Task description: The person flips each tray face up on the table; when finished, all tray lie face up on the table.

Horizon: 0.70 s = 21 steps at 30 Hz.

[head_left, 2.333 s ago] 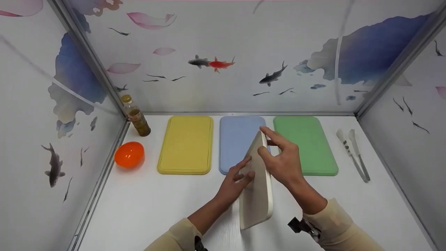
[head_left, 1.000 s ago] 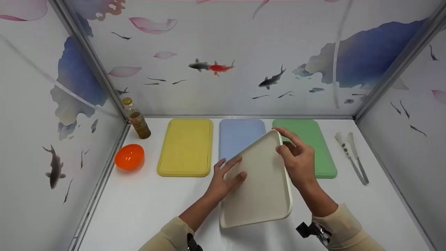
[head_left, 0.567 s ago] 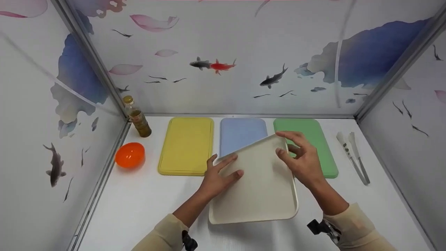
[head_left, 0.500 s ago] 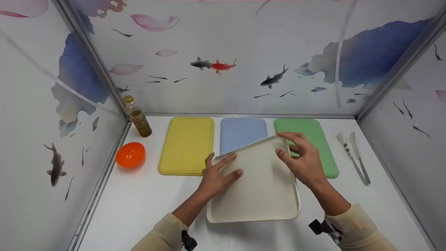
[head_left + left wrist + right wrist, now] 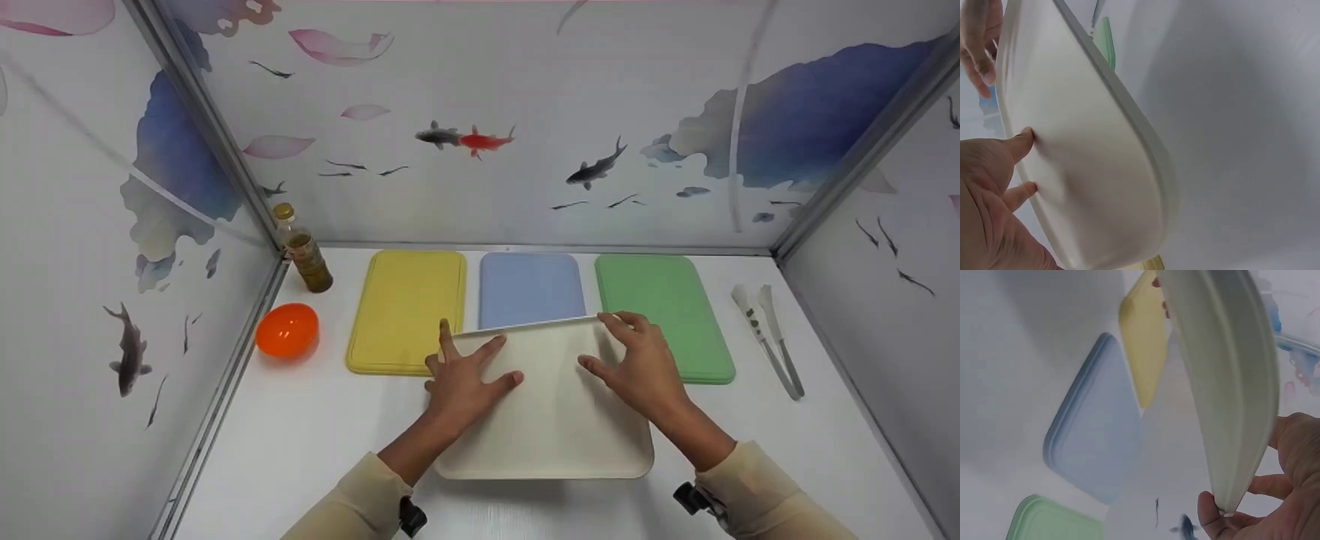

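Note:
A cream rectangular tray [image 5: 555,420] with a low rim is held tilted above the white table, its far edge raised. My left hand [image 5: 457,390] grips its left side, thumb and a finger spread on the face, other fingers past the edge. My right hand [image 5: 645,364] holds the far right corner; the right wrist view shows fingers [image 5: 1210,509] bent round the corner of the tray [image 5: 1235,382]. Beyond the tray lie yellow [image 5: 409,311], blue [image 5: 532,285] and green [image 5: 667,315] flat rectangular boards; the tray partly hides the blue one.
An orange bowl [image 5: 287,331] and a bottle of brownish liquid [image 5: 307,259] stand at the left. Metal tongs [image 5: 772,341] lie at the right. Printed wall panels [image 5: 525,90] enclose the table [image 5: 315,427] at the back and sides.
The tray has turned from nearly edge-on to facing the camera, and its far edge has come down. My left hand has shifted left and spread its fingers; my right hand has moved right and lower.

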Motion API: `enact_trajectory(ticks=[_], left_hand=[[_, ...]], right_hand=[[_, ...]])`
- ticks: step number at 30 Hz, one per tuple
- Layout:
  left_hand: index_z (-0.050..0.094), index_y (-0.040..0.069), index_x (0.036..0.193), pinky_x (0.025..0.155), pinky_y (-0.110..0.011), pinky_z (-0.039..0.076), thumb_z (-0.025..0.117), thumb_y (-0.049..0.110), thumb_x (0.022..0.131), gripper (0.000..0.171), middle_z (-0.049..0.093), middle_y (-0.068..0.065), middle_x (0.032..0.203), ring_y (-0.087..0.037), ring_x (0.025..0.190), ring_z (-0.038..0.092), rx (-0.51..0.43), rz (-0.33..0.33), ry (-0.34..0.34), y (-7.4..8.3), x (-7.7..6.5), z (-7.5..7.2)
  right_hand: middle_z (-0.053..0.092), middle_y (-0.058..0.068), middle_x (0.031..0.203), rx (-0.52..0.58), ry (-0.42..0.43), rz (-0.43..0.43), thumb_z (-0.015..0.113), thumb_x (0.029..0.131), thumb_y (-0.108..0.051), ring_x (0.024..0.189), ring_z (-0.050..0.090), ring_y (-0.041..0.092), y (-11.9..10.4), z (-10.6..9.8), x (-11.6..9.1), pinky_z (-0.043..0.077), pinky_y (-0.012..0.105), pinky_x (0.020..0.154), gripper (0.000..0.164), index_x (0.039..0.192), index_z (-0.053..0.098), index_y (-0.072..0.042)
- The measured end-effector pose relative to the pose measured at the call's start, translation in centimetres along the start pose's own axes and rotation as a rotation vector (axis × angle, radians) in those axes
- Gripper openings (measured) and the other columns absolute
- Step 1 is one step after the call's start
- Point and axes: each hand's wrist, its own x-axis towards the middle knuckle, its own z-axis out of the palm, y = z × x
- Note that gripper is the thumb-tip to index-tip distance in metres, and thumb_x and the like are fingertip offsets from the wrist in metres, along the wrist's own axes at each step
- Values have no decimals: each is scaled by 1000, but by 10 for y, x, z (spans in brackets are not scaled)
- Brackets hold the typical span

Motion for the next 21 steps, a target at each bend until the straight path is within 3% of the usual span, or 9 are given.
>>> enact_trajectory(ticks=[6, 11, 21], left_hand=[[60, 37, 160, 90, -81, 54, 86, 58, 91, 76, -3, -30, 183, -69, 142, 36, 126, 22, -86, 1, 1, -1], [58, 38, 161, 85, -72, 60, 90, 50, 91, 78, 4, -30, 183, -67, 144, 36, 223, 8, -165, 1, 4, 2], [59, 37, 161, 85, -64, 62, 91, 48, 89, 80, 18, -28, 181, -64, 147, 35, 333, -14, -268, -6, 4, 18]], right_hand=[[46, 29, 162, -78, -107, -20, 96, 87, -22, 135, 57, 55, 24, 17, 1, 58, 67, 98, 71, 150, 67, -6], [49, 27, 154, -120, -155, -50, 95, 88, -24, 123, 56, 53, 43, 32, 1, 59, 67, 92, 64, 145, 71, -8], [56, 26, 147, -110, -242, -38, 94, 90, -32, 122, 56, 55, 74, 60, -13, 58, 67, 94, 62, 141, 72, -6]])
